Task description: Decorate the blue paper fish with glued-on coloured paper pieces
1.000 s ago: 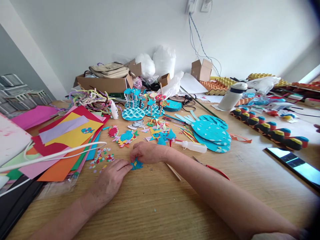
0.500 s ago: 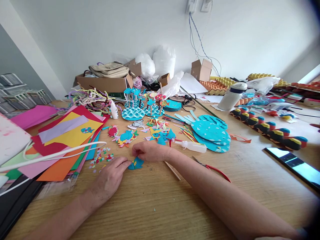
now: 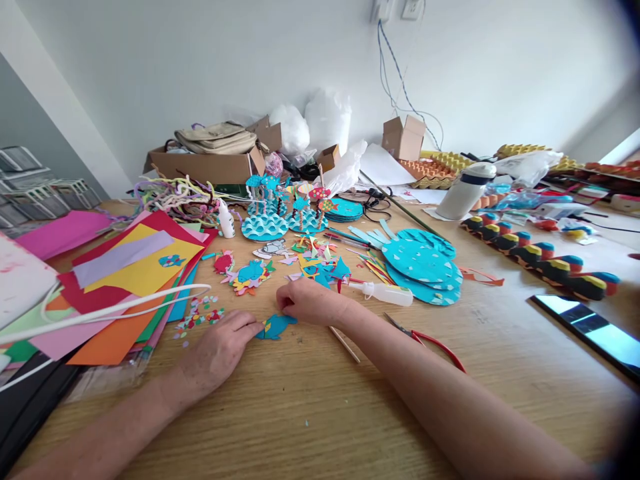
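A small blue paper fish (image 3: 278, 326) with yellow patches lies on the wooden table between my hands. My left hand (image 3: 227, 347) rests at its left end, fingers together and pressing that end. My right hand (image 3: 313, 303) is just above and right of the fish, its fingers pinched together; anything between the fingertips is too small to make out. Behind my right hand lie paper scraps (image 3: 320, 270), and to the left a pile of cut paper fish (image 3: 250, 273). Tiny coloured paper dots (image 3: 200, 313) are scattered beside my left hand.
Coloured paper sheets (image 3: 130, 267) and a white cable (image 3: 150, 295) lie left. Red-handled pliers (image 3: 435, 343), a wooden stick (image 3: 345, 345), a glue bottle (image 3: 387, 293) and blue discs (image 3: 425, 267) are around my right arm. A phone (image 3: 590, 333) lies far right.
My right hand has moved slightly right and up, away from the fish. More of the fish's right part now shows. My left hand stays at its left end.
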### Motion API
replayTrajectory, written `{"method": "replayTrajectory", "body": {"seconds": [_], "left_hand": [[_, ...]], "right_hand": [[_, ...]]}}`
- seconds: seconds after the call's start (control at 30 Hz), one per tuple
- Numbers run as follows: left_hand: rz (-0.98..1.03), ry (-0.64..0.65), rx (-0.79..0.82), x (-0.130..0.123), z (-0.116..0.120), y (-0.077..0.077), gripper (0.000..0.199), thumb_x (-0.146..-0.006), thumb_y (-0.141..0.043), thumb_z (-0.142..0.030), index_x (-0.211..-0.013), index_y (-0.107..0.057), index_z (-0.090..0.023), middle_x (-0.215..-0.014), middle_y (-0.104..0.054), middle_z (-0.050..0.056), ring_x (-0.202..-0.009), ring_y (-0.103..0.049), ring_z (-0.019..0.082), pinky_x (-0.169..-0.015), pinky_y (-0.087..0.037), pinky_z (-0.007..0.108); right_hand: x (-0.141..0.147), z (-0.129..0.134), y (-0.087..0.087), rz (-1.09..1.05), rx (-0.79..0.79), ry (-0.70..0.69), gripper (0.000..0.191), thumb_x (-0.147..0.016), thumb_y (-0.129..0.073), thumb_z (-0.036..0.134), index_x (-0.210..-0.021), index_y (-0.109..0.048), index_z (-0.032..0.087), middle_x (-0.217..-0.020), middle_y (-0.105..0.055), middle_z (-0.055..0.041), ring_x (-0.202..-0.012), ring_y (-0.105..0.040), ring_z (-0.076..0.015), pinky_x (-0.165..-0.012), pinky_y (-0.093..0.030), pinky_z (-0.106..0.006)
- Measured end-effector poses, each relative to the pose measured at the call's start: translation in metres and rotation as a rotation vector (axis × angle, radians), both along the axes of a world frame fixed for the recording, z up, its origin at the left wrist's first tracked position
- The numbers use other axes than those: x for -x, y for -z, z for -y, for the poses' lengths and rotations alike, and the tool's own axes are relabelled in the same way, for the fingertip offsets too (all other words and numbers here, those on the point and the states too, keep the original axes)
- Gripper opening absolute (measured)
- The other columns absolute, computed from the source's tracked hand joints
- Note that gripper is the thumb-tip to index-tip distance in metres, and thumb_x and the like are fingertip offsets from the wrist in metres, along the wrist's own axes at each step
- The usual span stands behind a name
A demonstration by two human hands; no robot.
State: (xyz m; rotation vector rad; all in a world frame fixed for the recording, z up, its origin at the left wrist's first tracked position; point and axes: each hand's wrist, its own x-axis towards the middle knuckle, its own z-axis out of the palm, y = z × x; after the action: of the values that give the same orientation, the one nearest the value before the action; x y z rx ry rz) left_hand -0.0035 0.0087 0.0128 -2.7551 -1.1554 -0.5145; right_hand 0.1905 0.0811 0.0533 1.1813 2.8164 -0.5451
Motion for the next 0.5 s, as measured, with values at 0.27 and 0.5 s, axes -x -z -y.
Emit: {"method": "replayTrajectory", "body": {"seconds": [0.27, 0.5], "left_hand": [[0.008, -0.001, 0.003, 0.005, -0.003, -0.002, 0.040, -0.078, -0.028, -0.002, -0.099, -0.059, -0.015, -0.091, -0.062, 0.006, -0.086, -0.057, 0.016, -0.077, -0.049, 0.027], [-0.003, 0.038, 0.032, 0.004, -0.007, -0.004, 0.040, -0.080, -0.028, -0.002, -0.099, -0.059, -0.019, -0.086, -0.060, 0.003, -0.082, -0.056, 0.015, -0.074, -0.049, 0.027]], "right_hand": [[0.002, 0.008, -0.011, 0.123, -0.005, -0.014, 0.020, -0.072, -0.049, 0.014, -0.083, -0.064, 0.017, -0.083, -0.065, -0.0055, -0.074, -0.057, -0.0158, -0.055, -0.036, -0.020], [0.006, 0.011, -0.006, 0.179, -0.123, -0.092, 0.025, -0.072, -0.048, 0.009, -0.088, -0.065, 0.018, -0.087, -0.065, -0.0082, -0.079, -0.060, -0.0204, -0.057, -0.038, -0.023]]}}
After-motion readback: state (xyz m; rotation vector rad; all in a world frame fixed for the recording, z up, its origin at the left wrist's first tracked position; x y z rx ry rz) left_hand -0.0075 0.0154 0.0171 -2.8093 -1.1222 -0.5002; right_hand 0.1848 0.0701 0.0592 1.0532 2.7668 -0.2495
